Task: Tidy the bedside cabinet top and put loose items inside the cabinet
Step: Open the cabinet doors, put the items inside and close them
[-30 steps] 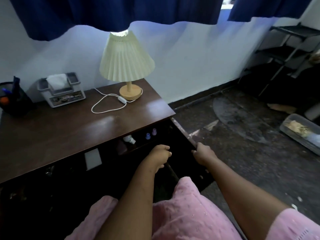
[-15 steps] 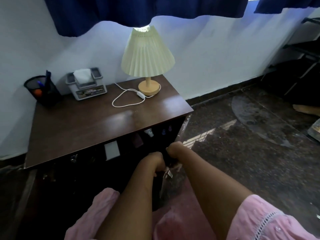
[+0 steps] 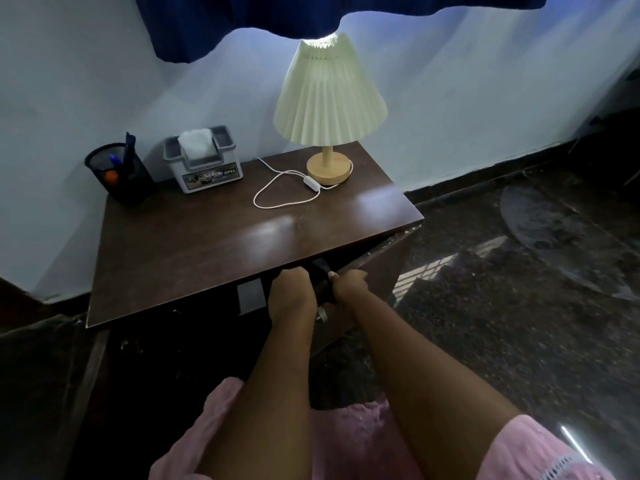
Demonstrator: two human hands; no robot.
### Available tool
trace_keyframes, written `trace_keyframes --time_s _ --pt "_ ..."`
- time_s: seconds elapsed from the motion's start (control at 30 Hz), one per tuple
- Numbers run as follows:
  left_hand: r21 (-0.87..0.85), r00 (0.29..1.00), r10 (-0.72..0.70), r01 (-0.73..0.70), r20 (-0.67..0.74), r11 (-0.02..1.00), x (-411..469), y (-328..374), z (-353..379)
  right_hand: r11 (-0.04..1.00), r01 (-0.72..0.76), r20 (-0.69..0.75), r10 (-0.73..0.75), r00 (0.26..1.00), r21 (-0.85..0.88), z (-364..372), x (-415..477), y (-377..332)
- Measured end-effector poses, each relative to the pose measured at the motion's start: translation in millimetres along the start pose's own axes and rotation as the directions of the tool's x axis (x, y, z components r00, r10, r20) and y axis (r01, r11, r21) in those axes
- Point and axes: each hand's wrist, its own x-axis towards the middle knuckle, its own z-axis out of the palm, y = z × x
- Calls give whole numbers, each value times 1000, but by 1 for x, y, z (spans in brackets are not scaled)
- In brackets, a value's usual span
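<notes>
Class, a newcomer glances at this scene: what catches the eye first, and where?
The pale pleated lamp stands out, back right on the dark cabinet top, its white cord looped beside it. A grey tissue box and black mesh pen pot sit back left. At the front edge, the left hand and right hand sit close together at the cabinet door.

cabinet top [image 3: 214, 244]: glossy dark wood | lamp base [image 3: 328, 169]: pale wood | pen holder [image 3: 119, 174]: black mesh

Pale wall [image 3: 104, 81], navy curtain [image 3: 207, 22] above — dark speckled floor [image 3: 519, 323].
</notes>
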Motion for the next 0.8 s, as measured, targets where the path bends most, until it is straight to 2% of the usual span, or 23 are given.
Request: trace_keyframes --time_s 0.1,0.17,0.27,0.43,0.53,0.6,0.67,0.7,0.73,0.8 --pt "1 1000 6 -6 -29 1000 3 -3 1 997 0 84 -7 996 77 3 0 -2" --pt "-102 997 -36 29 -72 994 7 -6 6 996 41 116 -51 992 84 3 3 1" --pt "-292 979 -135 85 -153 953 13 -11 12 988 150 149 -143 978 -38 -1 8 3" --pt "-417 977 -174 109 -121 902 25 -8 17 970 207 249 -171 953 -126 -7 15 4" --pt "-445 979 -204 180 -7 877 22 -3 20 960 237 300 -184 936 -147 -6 18 9" --pt "-460 968 -180 241 174 855 20 -3 13 946 263 339 -188 922 -192 -6 19 12" --pt "-458 899 -107 316 426 831 22 -7 -3 906 322 393 -201 897 -273 -7 17 15" --pt "-460 857 -87 356 509 813 22 -13 -13 885 358 427 -211 879 -299 -7 14 16" --pt "-479 834 -85 393 545 785 23 -22 -23 861 395 462 -222 859 -320 -7 10 17" --pt "-556 843 -118 444 525 703 23 -48 -38 824 458 531 -237 813 -333 -1 -2 16"
